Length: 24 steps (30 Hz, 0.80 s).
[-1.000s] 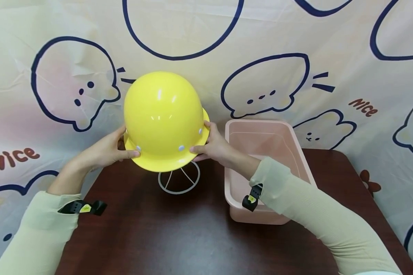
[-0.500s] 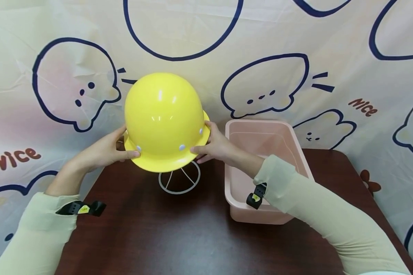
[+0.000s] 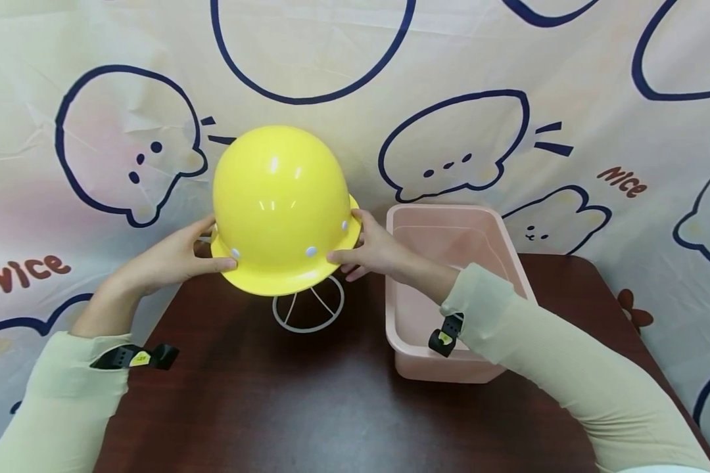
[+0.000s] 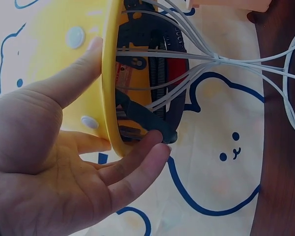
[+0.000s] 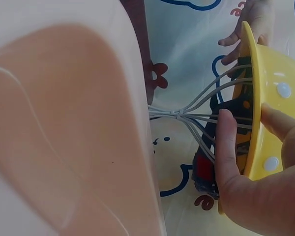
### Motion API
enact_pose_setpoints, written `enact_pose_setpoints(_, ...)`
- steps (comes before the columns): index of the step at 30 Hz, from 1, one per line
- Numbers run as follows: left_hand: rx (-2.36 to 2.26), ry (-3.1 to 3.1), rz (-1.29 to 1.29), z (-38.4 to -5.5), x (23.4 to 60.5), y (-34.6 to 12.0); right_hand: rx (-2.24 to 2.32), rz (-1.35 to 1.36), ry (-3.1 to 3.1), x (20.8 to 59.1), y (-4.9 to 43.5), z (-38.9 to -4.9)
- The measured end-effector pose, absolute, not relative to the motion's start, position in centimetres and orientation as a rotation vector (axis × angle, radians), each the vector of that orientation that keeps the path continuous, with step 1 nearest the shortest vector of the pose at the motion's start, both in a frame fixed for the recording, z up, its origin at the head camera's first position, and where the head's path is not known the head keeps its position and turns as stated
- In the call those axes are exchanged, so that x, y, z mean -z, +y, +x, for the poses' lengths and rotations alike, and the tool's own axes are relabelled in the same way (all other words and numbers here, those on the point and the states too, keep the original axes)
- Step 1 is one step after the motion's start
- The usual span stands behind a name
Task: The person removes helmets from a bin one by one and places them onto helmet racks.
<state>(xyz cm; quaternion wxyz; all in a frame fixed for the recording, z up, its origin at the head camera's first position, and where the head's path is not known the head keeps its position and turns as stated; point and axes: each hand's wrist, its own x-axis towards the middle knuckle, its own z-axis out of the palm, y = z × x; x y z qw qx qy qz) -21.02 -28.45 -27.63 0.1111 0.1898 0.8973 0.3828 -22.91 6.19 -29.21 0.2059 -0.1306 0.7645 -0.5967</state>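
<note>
A yellow hard hat sits over a white wire stand, whose round base shows below the brim in the head view. My left hand holds the brim at its left side, thumb on top and fingers at the edge and underneath. On the opposite side my right hand grips the brim between thumb and fingers. Inside the hat, the left wrist view shows a dark harness with a red patch. The stand's bundled wires run up into it.
A pink plastic tub stands right of the hat, under my right forearm. The dark brown table reaches back to a printed cloth backdrop close behind the hat. A black strap circles my left sleeve.
The hat has shifted very slightly left. My left hand has edged left with its thumb nearer the brim's edge, and my right forearm has moved a little right and up.
</note>
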Motion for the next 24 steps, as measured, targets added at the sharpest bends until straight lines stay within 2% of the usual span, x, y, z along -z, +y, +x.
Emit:
enact_pose_setpoints(15, -1.094, 2.673, 0.486, -21.0, 26.9, -29.0, 1.538, -0.362, 2.261, 28.1, 7.5, -23.2)
enact_pose_setpoints(24, -1.070, 2.748, 0.365, -21.0, 25.7, -30.0, 1.410, -0.315, 2.402, 26.3, 10.8, -23.1)
